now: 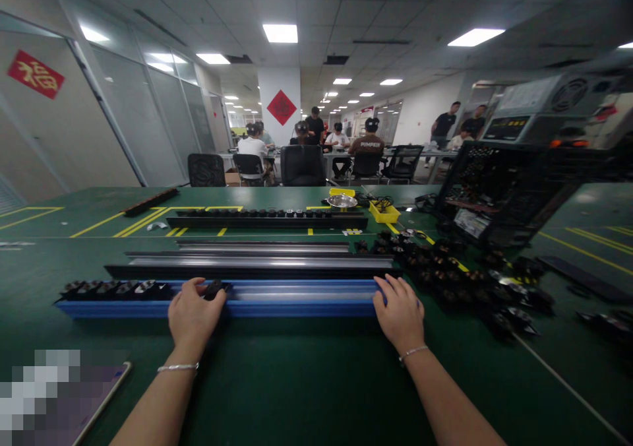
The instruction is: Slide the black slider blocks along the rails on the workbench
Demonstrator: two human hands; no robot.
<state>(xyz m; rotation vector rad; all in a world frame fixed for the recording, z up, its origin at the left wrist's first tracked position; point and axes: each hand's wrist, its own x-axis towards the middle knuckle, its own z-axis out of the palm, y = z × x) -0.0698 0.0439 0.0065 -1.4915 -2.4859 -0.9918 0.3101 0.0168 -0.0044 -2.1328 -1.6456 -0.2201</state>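
Observation:
A long blue rail [297, 301] lies across the green bench in front of me. Several small black parts [113, 289] sit in a row in its left end. My left hand [195, 314] rests on the rail near its middle-left, fingers pinched on one small black part [213, 289]. My right hand [400, 311] lies over the rail's right end, fingers curled down on it. A pile of loose black parts [459, 281] spreads just right of that hand.
Behind the blue rail lie silver and black rails [257, 261] and another black rail filled with parts [267, 218]. A yellow tray [383, 210], a metal dish [341, 200] and an open computer case [499, 192] stand at the back right. A phone [93, 400] lies near left. People sit at far tables.

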